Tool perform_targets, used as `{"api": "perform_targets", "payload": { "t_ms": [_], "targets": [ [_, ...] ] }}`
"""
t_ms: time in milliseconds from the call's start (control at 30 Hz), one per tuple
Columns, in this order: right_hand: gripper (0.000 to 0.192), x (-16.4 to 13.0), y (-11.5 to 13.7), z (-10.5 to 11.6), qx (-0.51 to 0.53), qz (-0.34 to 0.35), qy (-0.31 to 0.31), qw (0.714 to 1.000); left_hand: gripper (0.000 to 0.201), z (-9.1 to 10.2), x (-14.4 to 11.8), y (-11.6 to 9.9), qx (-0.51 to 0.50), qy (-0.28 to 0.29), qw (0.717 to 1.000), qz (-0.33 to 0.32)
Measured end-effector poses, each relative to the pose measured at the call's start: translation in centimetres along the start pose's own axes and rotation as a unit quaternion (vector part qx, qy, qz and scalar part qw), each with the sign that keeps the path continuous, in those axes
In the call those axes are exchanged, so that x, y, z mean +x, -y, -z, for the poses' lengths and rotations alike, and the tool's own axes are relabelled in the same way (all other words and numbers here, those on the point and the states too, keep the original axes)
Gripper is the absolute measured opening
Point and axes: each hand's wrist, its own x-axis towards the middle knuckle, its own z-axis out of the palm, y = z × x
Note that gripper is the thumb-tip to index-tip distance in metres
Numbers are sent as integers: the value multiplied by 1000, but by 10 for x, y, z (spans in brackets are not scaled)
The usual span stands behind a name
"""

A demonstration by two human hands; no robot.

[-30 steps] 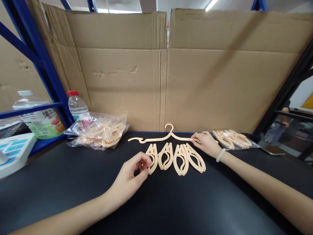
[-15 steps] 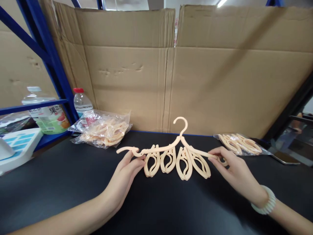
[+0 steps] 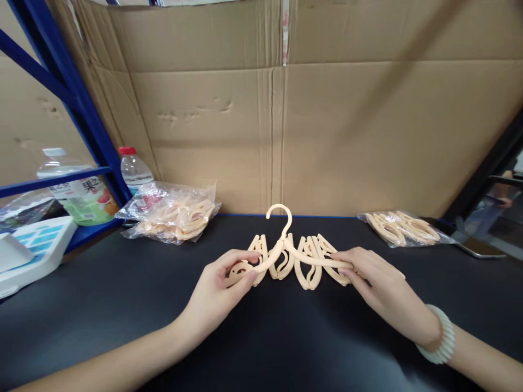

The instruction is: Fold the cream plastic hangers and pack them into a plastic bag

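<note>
A peach-coloured folding hanger (image 3: 285,243), hook upward, is held between my two hands. My left hand (image 3: 216,288) pinches its left arm, which is folded near the fingers; part of it is hidden by them. My right hand (image 3: 379,288), with a pale coiled band at the wrist, grips the end of the right arm. Behind the held hanger, several folded hangers of the same colour lie in a row on the black table (image 3: 278,343), among them one folded hanger (image 3: 308,272) near the middle.
At the back left lies a clear bag of folded hangers (image 3: 180,215), beside a red-capped bottle (image 3: 134,169). A smaller bagged pair (image 3: 402,227) lies at the back right. Cardboard (image 3: 196,141) walls the rear; a blue frame (image 3: 81,109) and white-and-blue item (image 3: 41,250) are left.
The hanger has moved left and lower. Its left arm, stretched outward before, is now folded in at my left hand, which has shifted right and turned. My right hand still holds the other end.
</note>
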Motion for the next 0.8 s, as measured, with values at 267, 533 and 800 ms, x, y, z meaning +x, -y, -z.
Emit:
{"api": "perform_targets", "payload": {
  "t_ms": [267,533,800],
  "targets": [
    [31,-7,-4,6,-275,96,-59,955,47,-2,-2,-2,-126,-27,990,52],
    [29,-5,3,7,-365,98,-108,920,48,-3,-4,-6,-165,-32,983,71],
    [25,-4,3,-2,-114,22,-134,984,42,-5,-4,-4,-187,-26,980,70]
  ]
}}
